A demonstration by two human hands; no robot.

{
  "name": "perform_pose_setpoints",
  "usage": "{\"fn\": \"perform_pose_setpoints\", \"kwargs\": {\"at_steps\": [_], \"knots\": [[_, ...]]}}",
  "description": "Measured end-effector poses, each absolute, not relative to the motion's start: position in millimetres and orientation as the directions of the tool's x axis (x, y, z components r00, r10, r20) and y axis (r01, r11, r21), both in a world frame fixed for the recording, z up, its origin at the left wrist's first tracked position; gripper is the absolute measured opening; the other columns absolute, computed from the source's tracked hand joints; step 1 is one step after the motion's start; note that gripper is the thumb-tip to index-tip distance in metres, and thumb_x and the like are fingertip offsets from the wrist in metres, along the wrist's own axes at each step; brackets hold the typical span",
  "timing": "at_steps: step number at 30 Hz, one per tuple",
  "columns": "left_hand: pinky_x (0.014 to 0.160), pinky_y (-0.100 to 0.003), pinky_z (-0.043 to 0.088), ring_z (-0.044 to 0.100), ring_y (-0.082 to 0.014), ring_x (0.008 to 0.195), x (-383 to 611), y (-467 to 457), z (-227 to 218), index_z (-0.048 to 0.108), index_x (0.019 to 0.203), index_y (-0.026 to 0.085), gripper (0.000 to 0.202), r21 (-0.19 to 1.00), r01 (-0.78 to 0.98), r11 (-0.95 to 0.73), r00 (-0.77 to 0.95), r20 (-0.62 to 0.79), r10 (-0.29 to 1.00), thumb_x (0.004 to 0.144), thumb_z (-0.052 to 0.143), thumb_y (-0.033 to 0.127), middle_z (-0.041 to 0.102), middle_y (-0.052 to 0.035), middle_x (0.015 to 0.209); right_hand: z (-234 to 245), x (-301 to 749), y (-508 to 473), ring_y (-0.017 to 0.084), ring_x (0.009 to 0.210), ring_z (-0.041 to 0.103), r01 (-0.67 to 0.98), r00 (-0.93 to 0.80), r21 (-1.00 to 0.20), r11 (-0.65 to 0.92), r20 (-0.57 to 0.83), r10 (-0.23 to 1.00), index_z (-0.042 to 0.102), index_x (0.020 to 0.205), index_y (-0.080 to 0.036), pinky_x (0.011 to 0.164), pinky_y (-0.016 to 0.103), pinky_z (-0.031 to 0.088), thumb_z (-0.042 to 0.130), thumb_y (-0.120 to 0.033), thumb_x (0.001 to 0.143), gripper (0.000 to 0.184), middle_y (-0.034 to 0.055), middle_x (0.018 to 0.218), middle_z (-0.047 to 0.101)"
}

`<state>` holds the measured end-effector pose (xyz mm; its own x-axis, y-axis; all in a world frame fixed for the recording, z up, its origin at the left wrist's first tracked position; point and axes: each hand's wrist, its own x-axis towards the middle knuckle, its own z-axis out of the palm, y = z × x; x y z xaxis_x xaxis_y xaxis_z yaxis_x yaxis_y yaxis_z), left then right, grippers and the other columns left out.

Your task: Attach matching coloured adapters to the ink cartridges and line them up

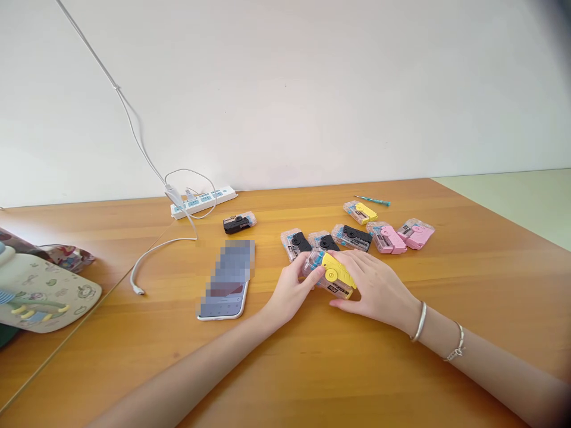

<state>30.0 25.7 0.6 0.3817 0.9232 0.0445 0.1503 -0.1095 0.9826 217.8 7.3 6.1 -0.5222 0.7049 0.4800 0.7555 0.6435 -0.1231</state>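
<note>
Between both hands is a small yellow-and-clear plastic gadget with a round dial and a dark printed label; its exact kind I cannot make out. My left hand pinches its clear left end, thumb on the front. My right hand grips the yellow right end, fingers over the top and thumb below. Just behind it lie black-and-clear gadgets of the same shape: one on the left, a partly covered one and one on the right. Two pink ones rest farther right.
Another yellow gadget and a teal screwdriver-like tool lie at the back. Left of me are a phone, a lone black gadget, a power strip, a loose white cable and a patterned pale container.
</note>
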Motion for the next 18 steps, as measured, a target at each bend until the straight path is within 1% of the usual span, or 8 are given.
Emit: {"fn": "perform_pose_setpoints", "kwargs": {"at_steps": [3,5,8,10,14,16,18], "knots": [[0.070,-0.025,0.049,0.057,-0.0155,0.081,31,24,1,0.053,0.102,0.018,0.031,0.981,0.135,-0.142,0.424,0.072,0.903,0.084,0.053,0.043,0.061,-0.0014,0.090,5,217,6,0.027,0.097,0.062,0.759,-0.503,-0.155,0.632,0.477,0.721,0.041,0.124,-0.019,0.077,0.041,0.052,0.058,-0.030,0.074,0.054,0.0109,0.108,0.064],[0.070,-0.025,0.048,0.058,-0.0149,0.079,31,22,2,0.052,0.103,0.019,0.030,0.979,0.125,-0.158,0.445,0.087,0.891,0.087,0.047,0.043,0.062,-0.0013,0.092,5,218,7,0.026,0.094,0.063,0.762,-0.477,-0.183,0.622,0.491,0.729,0.043,0.122,-0.020,0.075,0.038,0.053,0.057,-0.028,0.072,0.052,0.0092,0.107,0.065],[0.068,-0.025,0.046,0.059,-0.0142,0.072,29,21,1,0.052,0.099,0.018,0.031,0.971,0.142,-0.194,0.473,0.106,0.875,0.092,0.036,0.043,0.063,-0.0010,0.085,4,222,11,0.025,0.093,0.064,0.779,-0.409,-0.227,0.584,0.522,0.748,0.044,0.121,-0.020,0.073,0.036,0.053,0.059,-0.030,0.070,0.054,0.0086,0.110,0.064],[0.070,-0.026,0.046,0.060,-0.0145,0.070,28,20,1,0.053,0.099,0.018,0.031,0.961,0.158,-0.226,0.498,0.120,0.859,0.093,0.033,0.041,0.064,-0.0013,0.081,4,225,15,0.026,0.093,0.064,0.799,-0.324,-0.286,0.529,0.535,0.780,0.043,0.122,-0.021,0.072,0.035,0.053,0.060,-0.032,0.071,0.055,0.0083,0.109,0.064],[0.071,-0.026,0.045,0.060,-0.0150,0.072,28,19,0,0.057,0.104,0.020,0.029,0.931,0.237,-0.279,0.533,0.116,0.838,0.092,0.035,0.034,0.066,-0.0018,0.080,5,231,24,0.028,0.101,0.060,0.786,-0.156,-0.434,0.441,0.551,0.820,0.043,0.122,-0.021,0.077,0.039,0.052,0.061,-0.040,0.073,0.055,0.0099,0.110,0.061],[0.069,-0.024,0.045,0.060,-0.0147,0.072,29,18,-1,0.060,0.100,0.021,0.027,0.908,0.287,-0.304,0.536,0.111,0.837,0.091,0.036,0.030,0.066,-0.0009,0.080,6,235,30,0.028,0.104,0.058,0.773,-0.109,-0.472,0.424,0.559,0.822,0.043,0.120,-0.020,0.080,0.040,0.051,0.061,-0.044,0.074,0.055,0.0113,0.111,0.060],[0.066,-0.023,0.044,0.060,-0.0138,0.070,29,17,-2,0.063,0.096,0.022,0.027,0.878,0.327,-0.349,0.547,0.126,0.828,0.090,0.037,0.026,0.067,0.0007,0.079,7,240,38,0.029,0.103,0.058,0.786,-0.064,-0.477,0.395,0.572,0.818,0.043,0.121,-0.019,0.078,0.040,0.051,0.062,-0.047,0.074,0.057,0.0118,0.110,0.059]]}}
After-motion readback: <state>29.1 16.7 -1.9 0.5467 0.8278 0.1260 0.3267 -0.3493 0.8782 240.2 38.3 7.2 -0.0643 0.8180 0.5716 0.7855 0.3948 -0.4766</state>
